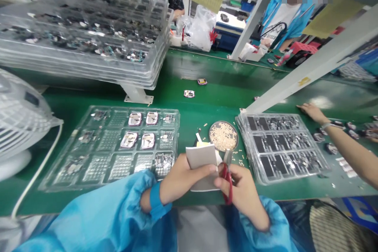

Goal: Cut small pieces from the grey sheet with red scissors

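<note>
Two hands in blue sleeves work at the near edge of a smooth green belt (pixel 206 98), with a tall stack of clear plastic trays (pixel 88 31) raised on a stand at the far left. Below it lies a flat, clear moulded tray (pixel 109 149), its square pockets holding a few shiny metal-framed parts. To the right sits a second clear tray (pixel 280 145) filled with dark rectangular pieces, and a co-worker's bare arm (pixel 339 141) rests beside it. Between the trays stands a round dish (pixel 223 136) of small pale grains. Just in front of it, the left hand (pixel 180 179) grips a white, boxy part (pixel 202 161) from the side, thumb across its face. Touching it, the right hand (pixel 245 189) is closed around red-handled pliers (pixel 227 177), tip up.
</note>
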Available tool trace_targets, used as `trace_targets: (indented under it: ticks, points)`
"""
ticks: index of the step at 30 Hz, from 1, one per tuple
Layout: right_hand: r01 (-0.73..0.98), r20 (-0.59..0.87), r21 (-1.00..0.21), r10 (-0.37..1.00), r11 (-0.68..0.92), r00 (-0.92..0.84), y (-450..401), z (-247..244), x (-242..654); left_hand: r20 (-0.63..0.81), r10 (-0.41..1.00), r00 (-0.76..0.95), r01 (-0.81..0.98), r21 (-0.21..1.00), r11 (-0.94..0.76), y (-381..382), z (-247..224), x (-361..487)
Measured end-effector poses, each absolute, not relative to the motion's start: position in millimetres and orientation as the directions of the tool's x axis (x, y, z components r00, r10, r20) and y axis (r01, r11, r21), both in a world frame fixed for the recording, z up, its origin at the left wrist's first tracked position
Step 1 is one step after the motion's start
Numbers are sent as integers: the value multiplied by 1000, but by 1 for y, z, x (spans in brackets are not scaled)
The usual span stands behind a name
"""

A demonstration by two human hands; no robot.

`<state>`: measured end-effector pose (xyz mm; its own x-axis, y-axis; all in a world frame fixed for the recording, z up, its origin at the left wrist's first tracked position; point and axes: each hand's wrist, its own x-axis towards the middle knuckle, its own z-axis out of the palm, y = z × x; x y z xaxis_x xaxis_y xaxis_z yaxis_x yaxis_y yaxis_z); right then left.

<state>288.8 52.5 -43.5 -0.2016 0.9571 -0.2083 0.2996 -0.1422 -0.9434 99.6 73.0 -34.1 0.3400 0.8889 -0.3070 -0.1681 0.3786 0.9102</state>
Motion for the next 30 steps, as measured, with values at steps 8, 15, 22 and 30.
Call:
trace_targets:
  ticks: [8, 15, 22, 30]
  points:
    - [341, -165, -927, 986, -155, -1, 58, -37, 298, -236, 912, 337, -41, 963, 265, 75, -37, 95]
    - [247, -198, -960, 940, -129, -279, 40, -34, 318, -213, 958, 194, 26, 977, 212, 84, -27, 88]
    - [367, -189, -929, 911, -45, -366, 21, -28, 324, -154, 983, 99, 161, 977, 137, 83, -25, 83]
    - [418, -193, -908, 918, -32, -347, 31, -31, 310, -149, 982, 112, 251, 961, 117, 81, -27, 82]
